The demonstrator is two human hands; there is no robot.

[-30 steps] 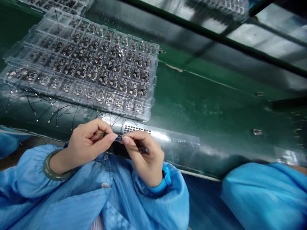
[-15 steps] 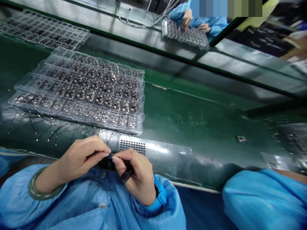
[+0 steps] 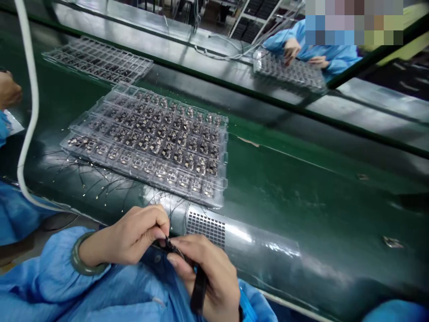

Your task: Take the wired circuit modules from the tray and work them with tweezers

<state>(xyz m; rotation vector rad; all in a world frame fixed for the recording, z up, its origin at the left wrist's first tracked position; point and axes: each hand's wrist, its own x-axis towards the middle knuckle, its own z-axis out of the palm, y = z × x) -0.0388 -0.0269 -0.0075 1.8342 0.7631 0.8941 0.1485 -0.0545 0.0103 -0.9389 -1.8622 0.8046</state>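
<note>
My left hand [image 3: 134, 235] is closed in a pinch at one end of a small dark electronic part [image 3: 167, 243], close to my body. My right hand [image 3: 209, 273] pinches the other side of that part between thumb and forefinger. Within its palm lies a flat black strip-like thing [image 3: 199, 290], its kind unclear. Beyond my hands sits a clear plastic tray [image 3: 223, 199] with rows of small circuit boards [image 3: 170, 176] in its pockets. Thin black wires [image 3: 100, 179] with light tips lie along its near edge. A sheet with small black squares [image 3: 206, 228] lies just past my right hand.
Another clear tray [image 3: 97, 60] stands at the back left. A white cable [image 3: 28, 98] hangs at left, near another person's hand [image 3: 10, 89]. Loose small parts [image 3: 393, 242] lie right on the green bench [image 3: 284, 179]. Across the divider, a co-worker's hands [image 3: 291, 50] work over a tray [image 3: 288, 74].
The view has swung left, so the bench and trays sit farther right and lower. The white cable and a person's hand appear at left. My hands remain together at the dark part.
</note>
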